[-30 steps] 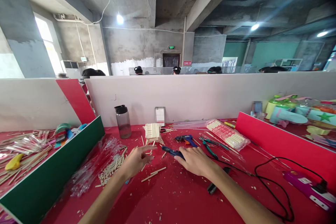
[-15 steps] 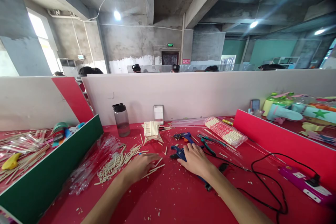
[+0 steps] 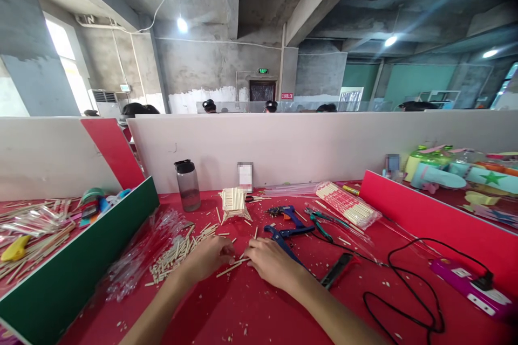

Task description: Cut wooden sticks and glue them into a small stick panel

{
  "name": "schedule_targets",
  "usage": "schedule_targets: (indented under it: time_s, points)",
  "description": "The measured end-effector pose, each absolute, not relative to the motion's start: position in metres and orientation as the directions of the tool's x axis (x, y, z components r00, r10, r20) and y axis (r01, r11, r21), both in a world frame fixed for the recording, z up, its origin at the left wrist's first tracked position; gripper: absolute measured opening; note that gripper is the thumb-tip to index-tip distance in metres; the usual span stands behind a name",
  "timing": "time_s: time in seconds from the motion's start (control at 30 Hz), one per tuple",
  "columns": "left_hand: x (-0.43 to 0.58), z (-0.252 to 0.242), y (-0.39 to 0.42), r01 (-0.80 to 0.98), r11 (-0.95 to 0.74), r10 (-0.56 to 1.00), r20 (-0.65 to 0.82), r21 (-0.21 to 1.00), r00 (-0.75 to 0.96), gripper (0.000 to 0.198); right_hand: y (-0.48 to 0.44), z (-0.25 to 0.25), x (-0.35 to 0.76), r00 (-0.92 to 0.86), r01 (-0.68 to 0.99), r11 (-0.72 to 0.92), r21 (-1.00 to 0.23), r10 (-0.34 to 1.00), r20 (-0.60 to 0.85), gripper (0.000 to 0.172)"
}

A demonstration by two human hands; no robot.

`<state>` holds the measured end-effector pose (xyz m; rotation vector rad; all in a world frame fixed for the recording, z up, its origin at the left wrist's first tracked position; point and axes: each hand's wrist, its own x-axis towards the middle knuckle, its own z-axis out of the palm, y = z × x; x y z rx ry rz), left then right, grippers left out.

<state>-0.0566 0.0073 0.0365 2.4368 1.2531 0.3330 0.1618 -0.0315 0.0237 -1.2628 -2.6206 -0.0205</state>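
Note:
My left hand (image 3: 212,256) hovers low over the red table beside a pile of short wooden sticks (image 3: 178,253), its fingers curled in; what they hold, if anything, is hidden. Close to its right, my right hand (image 3: 271,261) has its fingertips pinched together at the end of a thin wooden stick. Another wooden stick (image 3: 230,269) lies on the table between the hands. Behind them stands a small structure built from sticks (image 3: 233,202). A blue-handled cutter (image 3: 283,237) lies beyond my right hand, partly covered by the forearm.
A glue gun (image 3: 288,213), green-handled pliers (image 3: 319,223) and a black utility knife (image 3: 336,270) lie to the right. Farther right are bagged sticks (image 3: 348,204), a purple power strip (image 3: 471,287) and its black cable. A water bottle (image 3: 188,186) stands at back left, near clear wrappers (image 3: 137,259).
My right hand has left the blue cutter and moved left to the loose sticks. My left hand has drawn back slightly leftward, its fingers curling. The cutter and utility knife are now more exposed.

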Motion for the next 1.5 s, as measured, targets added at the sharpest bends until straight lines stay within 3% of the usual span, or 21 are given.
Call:
schedule_targets:
  time_s: [0.1,0.23,0.43,0.67,0.77,0.9,1.07,1.27,1.37,1.5]
  points:
    - [-0.051,0.031,0.002,0.722,-0.554,0.79,-0.012,0.415,0.613,0.012,-0.035,0.018,0.159,-0.592,0.766,0.624,-0.154,0.778,0.21,0.024]
    - [-0.05,0.03,-0.002,0.736,-0.544,0.774,-0.098,0.404,0.626,0.008,-0.039,0.015,0.155,-0.566,0.742,0.609,-0.281,0.793,0.225,0.019]
    - [-0.053,0.036,-0.011,0.749,-0.596,0.761,-0.096,0.29,0.642,0.013,-0.041,0.018,0.154,-0.518,0.659,0.544,-0.519,0.829,0.21,0.007]
    - [-0.048,0.04,-0.019,0.723,-0.643,0.726,-0.099,0.254,0.681,0.016,-0.041,0.017,0.156,-0.451,0.553,0.466,-0.691,0.865,0.222,0.009]
    - [-0.05,0.043,-0.017,0.663,-0.667,0.7,-0.017,0.34,0.714,0.012,-0.039,0.016,0.157,-0.4,0.471,0.431,-0.77,0.882,0.248,0.012]
    - [-0.05,0.051,-0.014,0.593,-0.625,0.736,0.129,0.508,0.665,0.015,-0.036,0.018,0.154,-0.343,0.22,0.406,-0.887,0.883,0.319,0.01]
    - [-0.036,0.045,-0.013,0.414,-0.511,0.788,0.218,0.753,0.576,0.025,-0.033,0.017,0.149,-0.204,0.012,0.396,-0.918,0.9,0.385,0.02]
    - [-0.018,0.026,-0.011,0.125,-0.248,0.823,0.141,0.961,0.55,0.033,-0.033,0.019,0.156,-0.114,0.149,0.472,-0.869,0.881,0.459,0.027]
    - [-0.015,0.018,-0.011,0.06,-0.186,0.823,0.122,0.981,0.554,0.035,-0.037,0.025,0.159,-0.148,0.249,0.525,-0.814,0.851,0.504,0.022]
    - [-0.017,0.006,-0.01,0.107,-0.233,0.808,0.131,0.967,0.575,0.032,-0.04,0.03,0.161,-0.221,0.354,0.56,-0.749,0.828,0.515,0.017]
